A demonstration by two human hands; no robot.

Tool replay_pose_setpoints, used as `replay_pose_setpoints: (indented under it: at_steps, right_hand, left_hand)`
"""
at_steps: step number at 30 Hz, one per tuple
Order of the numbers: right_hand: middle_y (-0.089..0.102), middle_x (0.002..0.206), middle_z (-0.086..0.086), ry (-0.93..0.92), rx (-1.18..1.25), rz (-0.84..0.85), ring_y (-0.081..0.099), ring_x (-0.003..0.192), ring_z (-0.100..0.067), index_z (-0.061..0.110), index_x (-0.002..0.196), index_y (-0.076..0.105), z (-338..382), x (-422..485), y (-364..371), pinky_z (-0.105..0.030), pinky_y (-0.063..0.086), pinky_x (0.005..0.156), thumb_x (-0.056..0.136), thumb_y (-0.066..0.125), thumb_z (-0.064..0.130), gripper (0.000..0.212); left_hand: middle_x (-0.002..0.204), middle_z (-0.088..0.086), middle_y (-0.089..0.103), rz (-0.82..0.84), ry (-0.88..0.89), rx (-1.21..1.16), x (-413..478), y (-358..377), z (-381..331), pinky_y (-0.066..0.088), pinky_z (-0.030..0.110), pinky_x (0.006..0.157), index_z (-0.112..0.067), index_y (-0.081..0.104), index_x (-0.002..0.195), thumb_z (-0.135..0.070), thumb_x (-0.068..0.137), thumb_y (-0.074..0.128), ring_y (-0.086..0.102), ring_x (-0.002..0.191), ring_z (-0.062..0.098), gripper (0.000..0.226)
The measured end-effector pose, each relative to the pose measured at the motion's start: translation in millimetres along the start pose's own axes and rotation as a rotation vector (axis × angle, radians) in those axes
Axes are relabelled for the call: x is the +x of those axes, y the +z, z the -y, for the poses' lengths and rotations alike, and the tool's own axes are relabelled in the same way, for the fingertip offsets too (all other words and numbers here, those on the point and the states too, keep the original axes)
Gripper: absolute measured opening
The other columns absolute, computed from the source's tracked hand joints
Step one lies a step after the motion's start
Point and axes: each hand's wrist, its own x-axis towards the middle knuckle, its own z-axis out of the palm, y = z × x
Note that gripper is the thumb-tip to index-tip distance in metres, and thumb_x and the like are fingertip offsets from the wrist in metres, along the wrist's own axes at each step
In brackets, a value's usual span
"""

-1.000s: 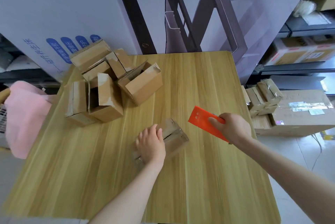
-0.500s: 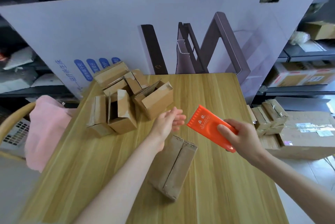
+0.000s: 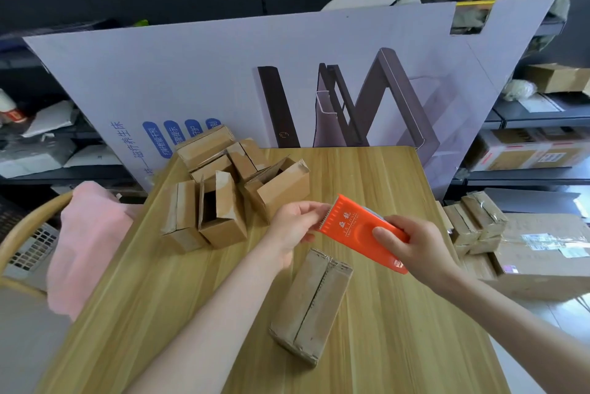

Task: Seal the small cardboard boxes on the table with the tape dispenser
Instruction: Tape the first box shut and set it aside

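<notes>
1. Grips the orange tape dispenser [image 3: 357, 230] in the right hand [image 3: 418, 250], with the thumb pressed on the top face and the fingers curled underneath. Holds it in the air above the wooden table [image 3: 415, 345].
2. Meets the dispenser's toothed front edge with the left hand [image 3: 292, 227], fingertips and thumb pinched together there. Cannot tell whether any tape sits between them.
3. Just below the dispenser, flat on the table and apart from both hands: the closed box [image 3: 311, 304]. Flaps folded shut along a centre seam, so contents hidden.
4. At the table's far left corner, a huddle of unsealed boxes [image 3: 207, 151] pressed against one another.
   - Among them, the upright open box [image 3: 223, 221], one flap raised and nothing but shadow inside.
   - Beside it, the tilted open box [image 3: 284, 189] with loose flaps and its inside out of sight.
5. Off the right edge of the table, a stack of taped boxes [image 3: 482, 218] resting on a large carton [image 3: 542, 266].
6. Left of the table, a pink cloth [image 3: 86, 243] draped over a wooden chair [image 3: 25, 227].
7. Behind the table, propped upright, a pale printed board [image 3: 207, 74].
</notes>
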Motion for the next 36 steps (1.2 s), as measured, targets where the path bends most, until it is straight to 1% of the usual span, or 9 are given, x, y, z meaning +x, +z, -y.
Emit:
replay_pose_setpoints:
  at_steps: [3,6,11,14,17,21,26,31,36]
  right_hand:
    - [0.058,0.055,0.007,-0.002,-0.012,-0.002,0.049,0.05,-0.006,0.022,0.074,0.069,4.1,2.0,-0.2,-0.032,0.039,0.049,0.078,0.063,0.045,0.024]
    - [0.058,0.055,0.007,-0.012,-0.052,-0.006,0.052,0.052,-0.013,0.022,0.075,0.069,7.4,3.7,2.7,-0.035,0.043,0.051,0.083,0.072,0.033,0.014]
    - [0.056,0.051,0.021,0.03,-0.136,-0.035,0.049,0.046,-0.002,0.036,0.061,0.059,23.1,8.8,10.1,-0.023,0.032,0.047,0.081,0.07,0.04,0.023]
    - [0.059,0.052,0.016,0.059,-0.21,-0.035,0.055,0.049,-0.002,0.032,0.065,0.064,29.4,8.2,7.0,-0.021,0.034,0.045,0.08,0.069,0.044,0.02]
    - [0.063,0.057,0.009,0.097,-0.225,-0.006,0.059,0.049,-0.006,0.026,0.072,0.069,28.2,4.6,-0.6,-0.023,0.043,0.044,0.08,0.069,0.042,0.018]
    - [0.063,0.054,0.007,0.189,-0.264,0.02,0.057,0.039,-0.005,0.028,0.072,0.069,9.5,-7.7,-22.4,-0.028,0.049,0.044,0.081,0.068,0.043,0.017]
    - [0.062,0.052,0.01,0.273,-0.414,0.057,0.056,0.043,-0.003,0.029,0.065,0.066,-24.6,-29.1,-31.2,-0.023,0.042,0.044,0.08,0.065,0.05,0.026]
    - [0.059,0.053,0.014,0.337,-0.564,0.106,0.058,0.048,-0.002,0.034,0.061,0.059,-47.8,-25.4,-17.2,-0.018,0.031,0.04,0.078,0.056,0.064,0.035]
    - [0.059,0.054,0.014,0.378,-0.637,0.131,0.058,0.042,-0.004,0.032,0.061,0.058,-70.4,-18.4,-3.6,-0.013,0.028,0.03,0.076,0.053,0.068,0.04]
  left_hand:
    - [0.066,-0.009,0.069,-0.073,0.002,0.006,3.2,-1.8,-2.2,0.04,0.023,0.059,-0.021,0.07,0.081,-0.031,0.085,0.071,0.058,0.057,0.002,0.011]
    - [0.068,-0.008,0.072,-0.167,0.017,0.058,9.7,-3.2,-2.0,0.04,0.022,0.059,-0.019,0.072,0.077,-0.024,0.084,0.072,0.061,0.054,-0.004,0.009]
    - [0.062,-0.011,0.071,-0.307,0.028,0.151,26.5,-7.3,-4.1,0.042,0.021,0.056,-0.02,0.072,0.066,-0.009,0.083,0.071,0.058,0.049,-0.004,0.02]
    - [0.06,-0.01,0.07,-0.348,0.017,0.193,34.8,-13.9,-4.3,0.048,0.023,0.061,-0.021,0.072,0.059,0.002,0.077,0.065,0.061,0.059,0.005,0.03]
    - [0.063,-0.006,0.071,-0.324,0.002,0.236,40.4,-13.2,-3.4,0.054,0.033,0.078,-0.022,0.072,0.058,-0.002,0.077,0.069,0.064,0.07,0.012,0.027]
    - [0.074,-0.005,0.073,-0.435,-0.055,0.231,49.2,-32.2,8.5,0.053,0.043,0.09,-0.024,0.07,0.06,-0.008,0.076,0.073,0.067,0.092,0.023,0.024]
    - [0.064,-0.008,0.072,-0.406,-0.113,0.268,51.9,-38.0,49.4,0.057,0.037,0.081,-0.023,0.071,0.067,-0.019,0.078,0.077,0.065,0.067,0.012,0.013]
    - [0.057,-0.011,0.068,-0.454,-0.187,0.256,58.5,-19.6,86.5,0.049,0.023,0.064,-0.023,0.069,0.062,-0.022,0.079,0.075,0.063,0.063,0.01,0.019]
    - [0.066,-0.011,0.069,-0.45,-0.216,0.31,66.7,-7.3,110.7,0.045,0.021,0.06,-0.025,0.067,0.061,-0.026,0.083,0.072,0.063,0.067,0.009,0.022]
